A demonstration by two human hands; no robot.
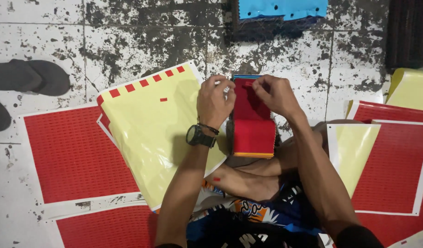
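1. The left hand (214,100) holds the top edge of a red stack of sheets (253,124) in a closed grip; the stack rests on the person's legs above the floor (142,36).
2. The right hand (275,94) pinches a small red sticker (246,84) at the stack's top, grip narrow.
3. A yellow backing sheet (151,128) lies just left; red sticker sheets (73,154) lie around.

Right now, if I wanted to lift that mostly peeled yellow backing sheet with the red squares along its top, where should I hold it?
Take the yellow backing sheet by its bare left edge, coming from the left. It lies flat and limp, and the left hand and forearm cross its right side, so that edge is probably the freest.
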